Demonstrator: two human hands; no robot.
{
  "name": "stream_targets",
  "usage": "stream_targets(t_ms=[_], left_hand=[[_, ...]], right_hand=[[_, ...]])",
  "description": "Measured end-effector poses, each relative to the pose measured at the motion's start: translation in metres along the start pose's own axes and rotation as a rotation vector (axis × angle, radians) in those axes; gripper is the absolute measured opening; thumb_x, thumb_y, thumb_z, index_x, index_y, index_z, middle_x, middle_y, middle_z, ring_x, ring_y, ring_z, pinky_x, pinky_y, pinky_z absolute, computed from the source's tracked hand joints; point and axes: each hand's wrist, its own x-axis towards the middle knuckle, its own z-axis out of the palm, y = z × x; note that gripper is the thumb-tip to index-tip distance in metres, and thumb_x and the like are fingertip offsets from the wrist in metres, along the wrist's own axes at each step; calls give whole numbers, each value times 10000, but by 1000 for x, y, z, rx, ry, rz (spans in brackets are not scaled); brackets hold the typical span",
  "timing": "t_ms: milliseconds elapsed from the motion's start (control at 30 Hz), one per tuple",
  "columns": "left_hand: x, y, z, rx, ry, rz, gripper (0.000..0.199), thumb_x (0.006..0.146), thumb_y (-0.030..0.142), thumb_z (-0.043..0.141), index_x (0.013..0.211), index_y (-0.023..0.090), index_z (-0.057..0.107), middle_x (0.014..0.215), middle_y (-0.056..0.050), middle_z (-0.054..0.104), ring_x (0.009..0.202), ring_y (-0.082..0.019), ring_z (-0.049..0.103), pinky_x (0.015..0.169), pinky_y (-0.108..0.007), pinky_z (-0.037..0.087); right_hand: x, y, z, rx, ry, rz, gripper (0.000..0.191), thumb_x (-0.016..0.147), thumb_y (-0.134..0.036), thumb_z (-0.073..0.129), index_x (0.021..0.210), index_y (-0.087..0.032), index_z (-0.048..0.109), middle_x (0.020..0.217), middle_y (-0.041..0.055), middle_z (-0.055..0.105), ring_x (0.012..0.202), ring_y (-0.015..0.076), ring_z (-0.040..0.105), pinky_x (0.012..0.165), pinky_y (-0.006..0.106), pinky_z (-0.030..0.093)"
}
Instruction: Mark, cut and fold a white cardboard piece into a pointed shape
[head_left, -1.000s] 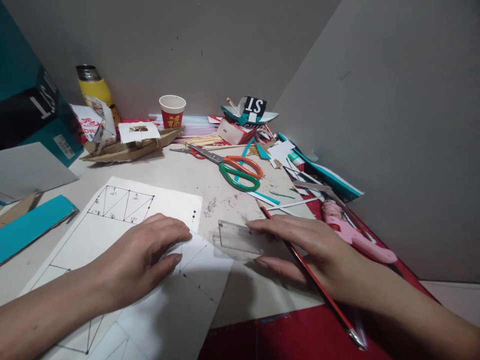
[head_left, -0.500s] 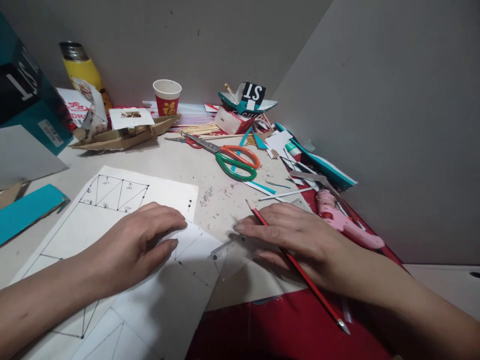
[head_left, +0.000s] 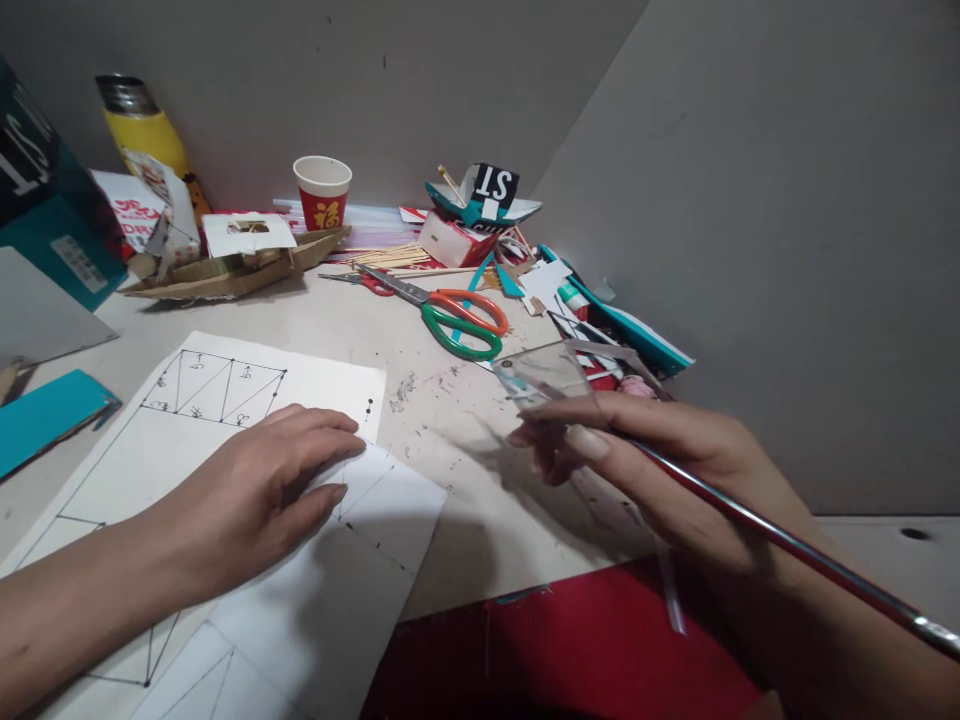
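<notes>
My left hand (head_left: 259, 485) lies on the white sheet (head_left: 367, 590), fingers extended and thumb apart. Beneath that sheet is a larger paper (head_left: 330, 385) with triangles and dots drawn in dark lines. My right hand (head_left: 690, 470) is raised over the table's right part, gripping a clear ruler (head_left: 544, 375) whose free end points up and left. A red pencil (head_left: 750, 515) is in the same hand, slanting back toward the lower right; its tip is hidden. Large scissors (head_left: 461, 325) with orange and green handles lie beyond the hands.
A cardboard boat (head_left: 232, 282), a paper cup (head_left: 322, 195) and a yellow bottle (head_left: 146, 135) stand along the back. Another small teal boat model (head_left: 450, 200) sits on a box. Cut scraps (head_left: 544, 285) pile up at the right edge; a teal strip (head_left: 52, 420) lies left.
My right hand has lifted and turned, raising the ruler off the table beside the sheet. The pencil has swung up with it. My left hand stays in place on the sheet.
</notes>
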Motion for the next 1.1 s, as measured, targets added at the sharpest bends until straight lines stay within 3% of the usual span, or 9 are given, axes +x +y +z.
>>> stream_targets(t_ms=[133, 300, 433, 633, 800, 900, 967, 1033, 1100], left_hand=[[1, 0, 0, 9, -24, 0, 291, 919, 207, 500, 1207, 221, 543, 1240, -90, 614, 1162, -236, 547, 948, -427, 466], [4, 2, -4, 0, -43, -14, 263, 907, 205, 504, 1162, 225, 565, 1194, -82, 620, 1087, -237, 576, 886, -403, 490], [5, 5, -5, -24, -39, -37, 253, 899, 204, 509, 1143, 225, 574, 1166, -76, 611, 1047, -232, 573, 852, -391, 487], [6, 10, -6, -75, -31, -128, 220, 887, 207, 499, 1084, 239, 592, 1086, -61, 597, 958, -224, 566, 776, -366, 469], [8, 13, -15, -128, -41, -247, 202, 836, 241, 562, 1035, 253, 595, 1027, -39, 593, 836, -195, 562, 697, -326, 475], [9, 14, -19, -264, 27, -360, 207, 811, 280, 608, 1016, 256, 602, 858, -6, 593, 677, -155, 534, 565, -269, 457], [10, 16, -20, -473, 60, -468, 257, 822, 293, 614, 1076, 267, 587, 742, 26, 572, 538, -111, 476, 447, -215, 393], [10, 17, -21, -681, 81, -541, 350, 836, 288, 625, 1178, 292, 553, 811, 22, 621, 478, -77, 459, 396, -186, 358], [11, 17, -21, -785, 115, -562, 420, 828, 287, 654, 1232, 307, 544, 994, -18, 670, 567, -94, 567, 446, -194, 431]], right_hand=[[2, -5, -1, 95, -169, 44, 271, 976, -287, 477, 854, -193, 701, 707, 28, 711, 620, 148, 652, 579, 242, 522], [3, -1, -1, 91, -226, 13, 283, 979, -303, 474, 848, -186, 696, 679, 25, 680, 579, 140, 606, 525, 228, 493], [1, 2, 0, 145, -140, 36, 241, 965, -297, 517, 846, -215, 708, 671, 11, 680, 579, 137, 614, 526, 221, 502], [-2, 5, 3, 526, 83, 249, 161, 874, -394, 673, 865, -245, 734, 733, 26, 693, 609, 165, 658, 513, 254, 572], [0, 8, 6, 556, 77, 286, 158, 862, -372, 693, 847, -221, 739, 711, 31, 691, 591, 156, 659, 495, 238, 573], [0, 7, 8, 560, 46, 258, 134, 891, -327, 667, 854, -215, 731, 715, 21, 689, 590, 136, 656, 508, 210, 562], [0, 7, 10, 591, 6, 264, 143, 910, -315, 643, 848, -211, 718, 726, 17, 689, 602, 129, 665, 521, 197, 554], [1, 7, 12, 630, -19, 278, 148, 916, -313, 635, 843, -204, 706, 727, 18, 689, 608, 129, 673, 516, 190, 547], [3, 7, 15, 657, -29, 297, 154, 912, -323, 636, 846, -197, 696, 723, 26, 694, 597, 134, 676, 497, 194, 541]])
